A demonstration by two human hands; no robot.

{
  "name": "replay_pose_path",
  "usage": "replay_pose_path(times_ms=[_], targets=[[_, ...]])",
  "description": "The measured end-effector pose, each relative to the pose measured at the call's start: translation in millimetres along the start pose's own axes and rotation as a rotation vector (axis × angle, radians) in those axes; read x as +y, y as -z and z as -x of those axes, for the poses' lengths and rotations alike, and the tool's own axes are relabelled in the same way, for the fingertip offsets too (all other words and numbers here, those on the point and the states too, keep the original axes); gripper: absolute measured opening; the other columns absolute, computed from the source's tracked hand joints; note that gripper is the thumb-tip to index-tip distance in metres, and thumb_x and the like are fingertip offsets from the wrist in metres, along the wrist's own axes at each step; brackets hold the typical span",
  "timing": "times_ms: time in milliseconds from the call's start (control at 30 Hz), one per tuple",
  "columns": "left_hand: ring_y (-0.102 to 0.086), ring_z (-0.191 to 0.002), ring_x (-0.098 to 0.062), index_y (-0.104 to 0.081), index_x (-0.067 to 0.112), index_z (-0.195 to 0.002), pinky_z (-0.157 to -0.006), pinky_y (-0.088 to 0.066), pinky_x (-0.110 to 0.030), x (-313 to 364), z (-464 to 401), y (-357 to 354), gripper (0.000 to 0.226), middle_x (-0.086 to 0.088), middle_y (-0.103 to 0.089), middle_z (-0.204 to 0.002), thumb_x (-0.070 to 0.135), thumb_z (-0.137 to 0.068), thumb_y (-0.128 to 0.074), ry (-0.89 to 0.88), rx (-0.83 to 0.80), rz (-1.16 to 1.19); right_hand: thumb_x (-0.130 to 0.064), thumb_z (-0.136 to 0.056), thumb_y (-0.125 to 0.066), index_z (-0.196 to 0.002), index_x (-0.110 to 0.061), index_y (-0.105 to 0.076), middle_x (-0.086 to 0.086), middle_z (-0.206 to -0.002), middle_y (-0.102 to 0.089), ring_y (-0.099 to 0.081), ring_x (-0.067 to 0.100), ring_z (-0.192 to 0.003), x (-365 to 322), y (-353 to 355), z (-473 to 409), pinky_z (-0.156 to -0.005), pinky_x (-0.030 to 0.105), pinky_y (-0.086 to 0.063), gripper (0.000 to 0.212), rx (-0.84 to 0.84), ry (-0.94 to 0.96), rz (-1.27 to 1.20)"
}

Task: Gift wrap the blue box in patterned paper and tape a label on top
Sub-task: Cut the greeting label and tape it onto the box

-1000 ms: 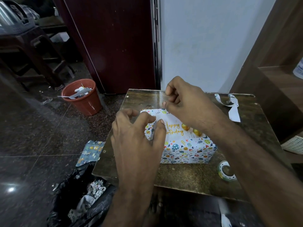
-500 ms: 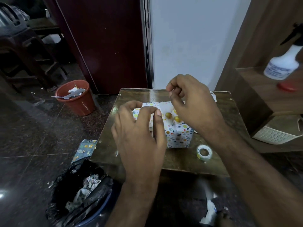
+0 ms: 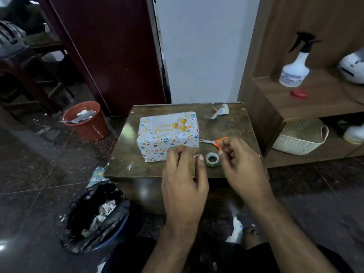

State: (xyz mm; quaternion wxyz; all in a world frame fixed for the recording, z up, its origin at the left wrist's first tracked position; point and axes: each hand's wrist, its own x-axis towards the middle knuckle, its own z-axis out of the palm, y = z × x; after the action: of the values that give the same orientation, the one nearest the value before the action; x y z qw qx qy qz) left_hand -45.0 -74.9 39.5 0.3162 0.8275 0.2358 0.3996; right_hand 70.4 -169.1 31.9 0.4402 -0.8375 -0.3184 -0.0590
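Tape roll (image 3: pixel 212 159) lies flat between both hands, just right of left hand's (image 3: pixel 184 174) pinching fingertips, right hand (image 3: pixel 241 164) loosely curled, empty; wrapped box (image 3: pixel 168 134) far-left.

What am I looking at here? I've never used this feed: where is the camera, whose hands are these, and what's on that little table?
There is no machine here. A person wears one wide-angle camera on the head, looking forward and down, so the two bare arms coming in from the bottom are that person's own. On the small brown table stands the box, covered in patterned paper, with a birthday label on its top. To the box's right lie orange-handled scissors, a roll of tape and, farther back, a curled paper scrap. The left hand and the right hand hover at the table's near edge, either side of the roll, fingers loosely curled. The left fingertips may pinch something small, perhaps tape, but it is too blurred to tell. The right hand seems to hold nothing.
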Motion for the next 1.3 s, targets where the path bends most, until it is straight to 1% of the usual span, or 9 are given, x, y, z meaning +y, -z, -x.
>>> replay_pose_path(times_ms=[133, 267, 433, 500, 633, 767, 933, 1100, 1300], targets=[[-0.066, -0.080, -0.009, -0.072, 0.019, -0.097, -0.074, -0.055, -0.034, -10.4, -11.2, -2.3, 0.009, 0.009, -0.068, -0.092, 0.018, -0.096, -0.064, 0.126, -0.025, 0.131, -0.010, -0.087, -0.077, -0.105, -0.020, -0.069, -0.018, -0.089, -0.052, -0.056, 0.006, -0.083, 10.9, 8.5, -14.6, -0.085, 0.039, -0.053, 0.022, -0.207, -0.058, 0.068], [-0.067, -0.074, -0.003, -0.073, 0.021, -0.091, -0.070, -0.055, -0.028, -22.6, -24.8, -19.7, 0.010, 0.016, -0.071, -0.079, 0.018, -0.097, -0.066, 0.260, -0.150, 0.173, -0.023, -0.082, -0.085, -0.113, -0.028, -0.071, -0.020, -0.098, -0.044, -0.052, 0.009, -0.098, 22.5, 2.0, -28.6, -0.085, 0.031, -0.046, 0.034, -0.418, -0.029, 0.151], [-0.067, -0.077, 0.000, -0.074, 0.022, -0.092, -0.071, -0.051, -0.015, -33.3, -32.8, -29.5, 0.010, 0.014, -0.072, -0.080, 0.014, -0.095, -0.070, 0.302, -0.224, 0.176, -0.037, -0.088, -0.077, -0.106, -0.030, -0.072, -0.007, -0.113, -0.049, -0.044, 0.015, -0.109, 31.9, -11.8, -35.4, -0.078, 0.025, -0.030, 0.020, -0.459, 0.074, 0.336], [-0.067, -0.085, 0.001, -0.072, 0.024, -0.099, -0.075, -0.049, -0.012, -31.0, -34.5, -29.2, 0.005, 0.013, -0.071, -0.091, 0.022, -0.095, -0.071, 0.267, -0.221, 0.166, -0.039, -0.090, -0.075, -0.098, -0.030, -0.073, -0.007, -0.105, -0.050, -0.044, 0.013, -0.101, 34.8, -11.8, -36.2, -0.077, 0.026, -0.031, 0.013, -0.438, 0.086, 0.221], [-0.059, -0.113, -0.001, -0.061, 0.027, -0.125, -0.089, -0.046, -0.013, -25.1, -30.8, -22.9, 0.043, 0.015, -0.055, -0.120, 0.047, -0.088, -0.072, 0.151, -0.284, 0.192, -0.046, -0.090, -0.068, -0.090, -0.030, -0.075, -0.003, -0.094, -0.063, -0.061, 0.016, -0.087, 28.2, -0.6, -36.6, -0.079, 0.028, -0.047, 0.017, -0.362, -0.144, -0.300], [-0.061, -0.115, -0.008, -0.051, 0.041, -0.131, -0.090, -0.054, -0.028, -21.2, -23.4, -20.8, 0.056, 0.019, -0.057, -0.125, 0.049, -0.082, -0.077, 0.080, -0.309, 0.235, -0.042, -0.096, -0.068, -0.090, -0.014, -0.073, -0.001, -0.079, -0.059, -0.054, 0.011, -0.076, 15.5, 18.4, -29.2, -0.070, 0.023, -0.045, 0.028, -0.505, -0.344, -0.762], [-0.072, -0.106, -0.017, -0.063, 0.039, -0.127, -0.088, -0.059, -0.047, -18.7, -22.8, -21.5, 0.044, 0.008, -0.073, -0.116, 0.031, -0.087, -0.079, 0.151, -0.301, 0.447, -0.032, -0.095, -0.060, -0.076, -0.020, -0.066, -0.009, -0.078, -0.066, -0.060, 0.003, -0.077, 3.3, 18.5, -24.4, -0.071, 0.016, -0.050, 0.023, -0.526, -0.318, -0.877], [-0.073, -0.084, -0.013, -0.076, 0.012, -0.113, -0.064, -0.058, -0.026, -17.2, -32.2, -14.4, 0.018, -0.003, -0.080, -0.103, 0.010, -0.096, -0.070, 0.326, -0.247, 0.694, -0.040, -0.101, -0.055, -0.107, -0.011, -0.077, 0.012, -0.097, -0.072, -0.059, 0.018, -0.089, -0.1, 14.8, -24.9, -0.086, 0.042, -0.045, 0.038, -0.487, -0.282, -0.852], [-0.070, -0.074, -0.020, -0.077, 0.006, -0.102, -0.058, -0.057, -0.026, -16.8, -36.2, -16.6, 0.013, -0.011, -0.079, -0.094, 0.012, -0.098, -0.066, 0.478, -0.163, 0.813, -0.034, -0.097, -0.062, -0.120, -0.015, -0.072, 0.018, -0.099, -0.071, -0.062, 0.017, -0.092, -0.7, 12.2, -25.0, -0.084, 0.031, -0.047, 0.031, -0.490, -0.229, -0.813]])
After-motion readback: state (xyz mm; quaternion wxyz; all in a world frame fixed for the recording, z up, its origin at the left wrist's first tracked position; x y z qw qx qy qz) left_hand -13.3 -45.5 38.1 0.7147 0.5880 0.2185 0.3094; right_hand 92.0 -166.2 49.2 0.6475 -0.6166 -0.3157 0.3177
